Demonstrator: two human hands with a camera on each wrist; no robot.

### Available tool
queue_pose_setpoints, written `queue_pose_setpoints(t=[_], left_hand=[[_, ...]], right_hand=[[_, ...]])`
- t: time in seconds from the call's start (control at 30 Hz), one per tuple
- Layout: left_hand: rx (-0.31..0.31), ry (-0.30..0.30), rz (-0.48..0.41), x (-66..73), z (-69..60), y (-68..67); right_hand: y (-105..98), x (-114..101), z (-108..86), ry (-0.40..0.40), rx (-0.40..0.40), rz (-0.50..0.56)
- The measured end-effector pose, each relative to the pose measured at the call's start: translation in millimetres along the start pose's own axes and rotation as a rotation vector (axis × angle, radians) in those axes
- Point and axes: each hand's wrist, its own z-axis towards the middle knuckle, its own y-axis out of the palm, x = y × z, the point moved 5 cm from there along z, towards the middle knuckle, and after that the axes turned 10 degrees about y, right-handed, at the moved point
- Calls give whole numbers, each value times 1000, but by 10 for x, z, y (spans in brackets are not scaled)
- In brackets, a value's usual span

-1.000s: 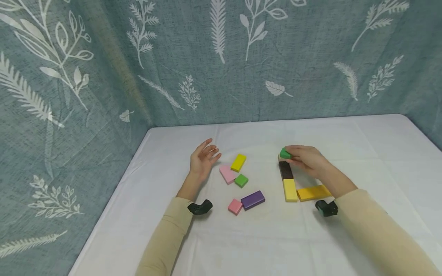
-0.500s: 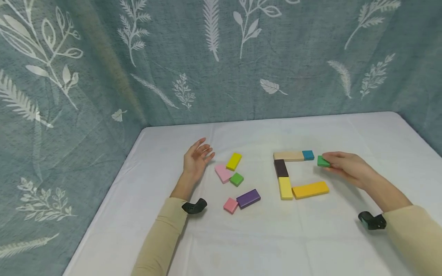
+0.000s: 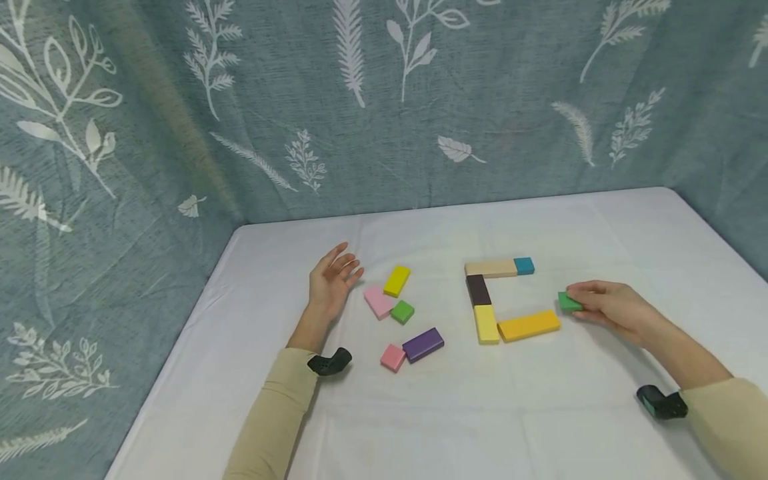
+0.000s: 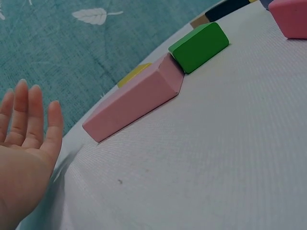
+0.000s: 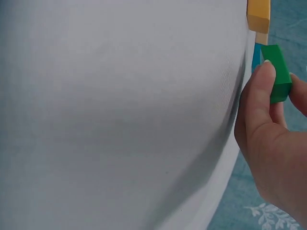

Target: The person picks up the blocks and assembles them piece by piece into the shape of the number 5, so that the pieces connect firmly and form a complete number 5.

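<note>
My right hand (image 3: 615,308) pinches a small green block (image 3: 569,302) between thumb and fingers, just right of the orange block (image 3: 529,326). The right wrist view shows the same green block (image 5: 277,74) at the fingertips. Left of it, a beige block (image 3: 492,269) with a blue block (image 3: 524,266) at its end, a dark brown block (image 3: 478,290), a pale yellow block (image 3: 486,325) and the orange block form an outline with its right side unfilled. My left hand (image 3: 332,283) holds nothing, its fingers loosely bent, left of a pink block (image 3: 378,302).
Near the left hand, a yellow block (image 3: 397,281) and a second green block (image 3: 403,312) lie by the pink one. Closer in, a purple block (image 3: 423,345) touches a small coral block (image 3: 393,358). A patterned curtain (image 3: 384,133) stands behind the white-covered table (image 3: 468,420).
My right hand, holding the green block, has moved from above the beige block rightward past the blue block, then nearer to me. The left hand stays in place; the head view has shifted slightly.
</note>
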Motion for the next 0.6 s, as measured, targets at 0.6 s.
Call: queue_pose_setpoints(t=[0.6], left_hand=[[12,-16,25,-19,0,-8]], right_hand=[[128,26,-166,21,126,-240]])
